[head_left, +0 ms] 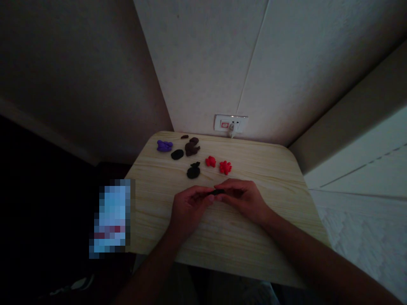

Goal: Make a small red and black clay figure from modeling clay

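Two bare hands meet over the table, nearer its front edge than the far one, pinching a small black piece between them. The left hand has its thumb and fingertips closed on one end; the right hand grips the other end the same way. I can't make out the piece's full shape, since the fingers cover much of it.

Past the hands, toward the far edge, I see more soft-looking lumps. A purple lump sits at the far left corner. Beside it, a little closer to the front edge, lies a flat black oval. A dark brown lump stands to the right of that oval, and a little brown strip lies right by the far edge. Nearer the hands is a black disc with a knobbly bit at its far side. Two red pieces, one compact and one many-lobed, lie just beside each other, near the middle between the left and right edges.

Above the far edge, a wall socket holds a white plug.
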A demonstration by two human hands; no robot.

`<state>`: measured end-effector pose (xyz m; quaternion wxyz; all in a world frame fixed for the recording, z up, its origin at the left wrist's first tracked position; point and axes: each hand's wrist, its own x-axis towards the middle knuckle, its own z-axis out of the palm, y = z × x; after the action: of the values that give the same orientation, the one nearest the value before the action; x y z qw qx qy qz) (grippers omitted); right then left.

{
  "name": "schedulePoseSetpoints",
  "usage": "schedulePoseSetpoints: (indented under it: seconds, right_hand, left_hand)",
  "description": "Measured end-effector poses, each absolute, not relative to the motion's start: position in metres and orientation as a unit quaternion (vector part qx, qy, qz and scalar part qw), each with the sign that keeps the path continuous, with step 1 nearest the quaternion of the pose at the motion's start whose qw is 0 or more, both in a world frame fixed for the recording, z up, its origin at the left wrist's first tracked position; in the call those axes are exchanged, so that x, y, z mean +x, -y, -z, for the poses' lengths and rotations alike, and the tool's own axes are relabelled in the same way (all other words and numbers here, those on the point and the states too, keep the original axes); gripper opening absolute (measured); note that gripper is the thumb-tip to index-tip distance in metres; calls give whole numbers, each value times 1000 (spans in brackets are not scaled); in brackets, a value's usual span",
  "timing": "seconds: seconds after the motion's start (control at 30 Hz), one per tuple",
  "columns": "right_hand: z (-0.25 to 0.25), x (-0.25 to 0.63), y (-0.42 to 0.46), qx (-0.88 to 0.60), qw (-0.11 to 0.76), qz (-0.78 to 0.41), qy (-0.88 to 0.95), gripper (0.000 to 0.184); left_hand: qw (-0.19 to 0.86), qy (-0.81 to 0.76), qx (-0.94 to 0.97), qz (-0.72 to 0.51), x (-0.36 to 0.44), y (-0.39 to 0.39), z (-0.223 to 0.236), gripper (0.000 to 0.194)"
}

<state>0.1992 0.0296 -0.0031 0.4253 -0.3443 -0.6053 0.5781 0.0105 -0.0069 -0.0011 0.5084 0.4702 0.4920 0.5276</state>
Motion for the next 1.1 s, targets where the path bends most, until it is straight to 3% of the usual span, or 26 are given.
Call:
schedulePoseSetpoints:
  seconds: [0.23, 0.43, 0.6, 0.93, 1.1]
  right_hand:
    - [-1, 200, -30, -338, 443, -528, 641, 15]
    - [2, 200, -29, -376, 438, -565, 589, 31]
    - [3, 200, -28, -367, 432, -574, 592, 18]
    - [0, 199, -31, -368, 449, -595, 557, 24]
    - [3, 198, -30, -366, 437, -608, 553, 26]
  left_hand:
    - [531, -478, 441, -543, 11, 5, 5, 26]
    - [510, -497, 460, -530, 12, 5, 1, 12]
    - [492, -514, 456, -534, 11, 7, -3, 8]
    - [558, -462, 424, -544, 11, 2, -4, 22]
    - [540, -492, 460, -505, 12, 2, -2, 12]
